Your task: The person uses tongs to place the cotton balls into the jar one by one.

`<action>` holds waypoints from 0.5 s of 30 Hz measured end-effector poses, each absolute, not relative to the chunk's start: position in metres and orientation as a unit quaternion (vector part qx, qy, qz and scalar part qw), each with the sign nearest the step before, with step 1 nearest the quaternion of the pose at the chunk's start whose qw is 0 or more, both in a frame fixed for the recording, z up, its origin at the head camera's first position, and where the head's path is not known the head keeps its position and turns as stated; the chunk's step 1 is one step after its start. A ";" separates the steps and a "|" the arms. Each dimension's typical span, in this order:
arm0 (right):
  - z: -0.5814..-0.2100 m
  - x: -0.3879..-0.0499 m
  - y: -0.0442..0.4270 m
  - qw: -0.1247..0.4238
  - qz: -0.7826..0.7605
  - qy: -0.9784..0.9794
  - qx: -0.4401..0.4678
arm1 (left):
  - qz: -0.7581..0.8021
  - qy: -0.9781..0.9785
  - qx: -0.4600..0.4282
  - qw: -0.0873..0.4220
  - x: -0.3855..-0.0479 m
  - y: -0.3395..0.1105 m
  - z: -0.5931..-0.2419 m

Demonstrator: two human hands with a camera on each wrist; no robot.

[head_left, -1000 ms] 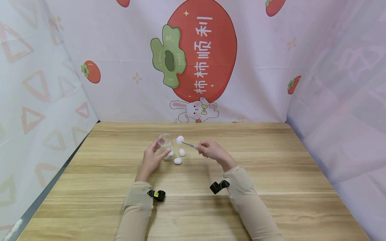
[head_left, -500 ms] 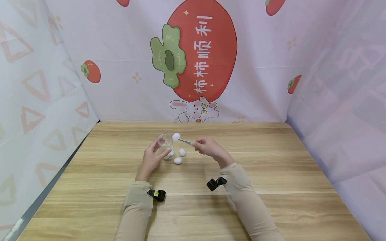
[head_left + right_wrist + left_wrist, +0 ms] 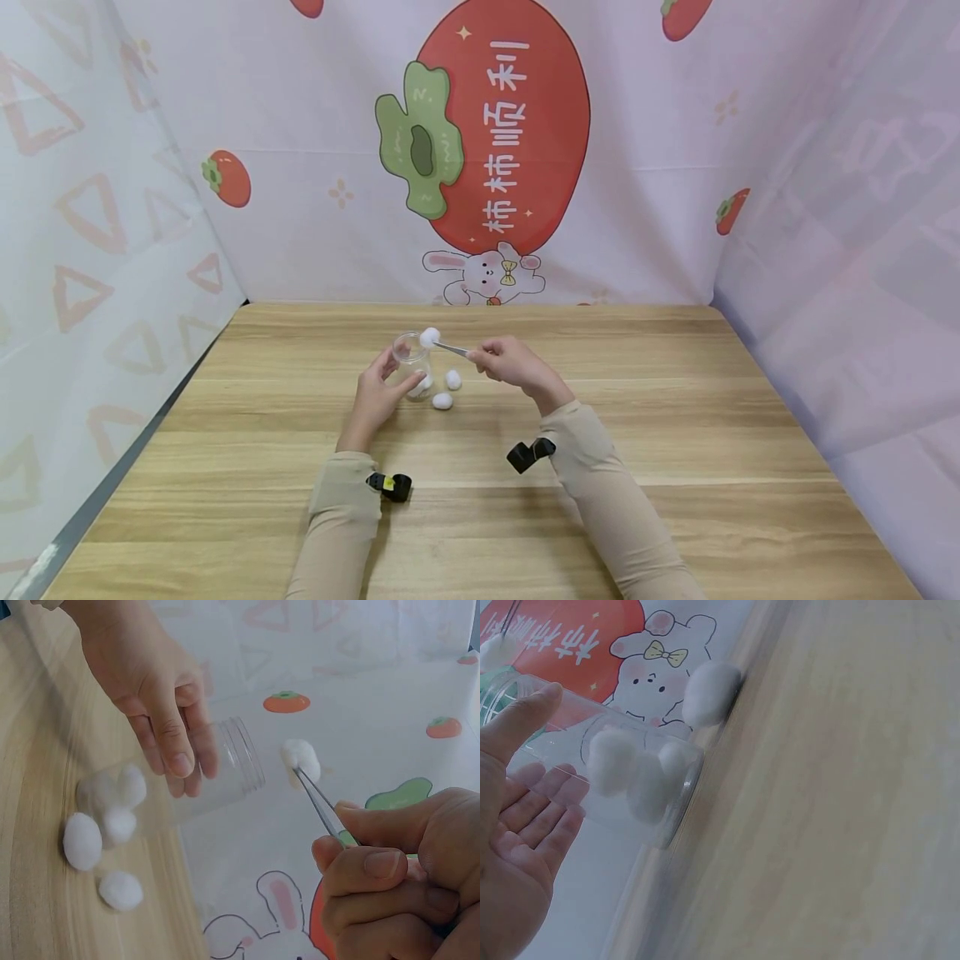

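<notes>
Tweezers [image 3: 452, 348] are holding one white ball [image 3: 430, 337] near the mouth of the upright jar [image 3: 417, 365], apart from it. The right hand [image 3: 516, 365] is pinching the tweezers; the left hand [image 3: 378, 396] is gripping the jar between thumb and fingers. Filling seems to be going on; next move is probably needing careful centring, then release.

Pale wood-grain tabletop [image 3: 480, 533] under left hand [image 3: 377, 398], right hand [image 3: 517, 367]; white fabric backdrop [image 3: 645, 208] with red persimmon print [image 3: 547, 133] beyond them. White triangle-print fabric wall [image 3: 82, 350] left of them, pinkish-white fabric wall [image 3: 847, 308] right.
</notes>
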State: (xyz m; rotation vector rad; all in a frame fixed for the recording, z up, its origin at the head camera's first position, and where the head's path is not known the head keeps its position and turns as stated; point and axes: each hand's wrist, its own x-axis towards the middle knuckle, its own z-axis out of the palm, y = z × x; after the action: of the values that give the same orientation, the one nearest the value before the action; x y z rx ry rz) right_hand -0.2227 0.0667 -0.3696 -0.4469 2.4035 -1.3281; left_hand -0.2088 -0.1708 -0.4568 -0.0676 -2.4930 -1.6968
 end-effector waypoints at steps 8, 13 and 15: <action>-0.368 -0.226 0.057 0.187 -0.470 0.848 -0.157 | -0.557 -0.828 -0.020 0.062 -0.209 -0.170 -0.456; -0.370 -0.228 0.052 0.190 -0.473 0.846 -0.157 | -0.557 -0.828 -0.018 0.061 -0.209 -0.171 -0.457; -0.371 -0.229 0.051 0.190 -0.474 0.846 -0.158 | -0.557 -0.828 -0.017 0.061 -0.209 -0.171 -0.457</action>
State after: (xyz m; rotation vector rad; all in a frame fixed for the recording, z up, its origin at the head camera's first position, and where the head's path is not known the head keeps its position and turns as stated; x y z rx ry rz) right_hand -0.2287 0.0513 -0.3709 -0.4430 2.3768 -1.3314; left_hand -0.2095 -0.1709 -0.4573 -0.0519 -2.5037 -1.6856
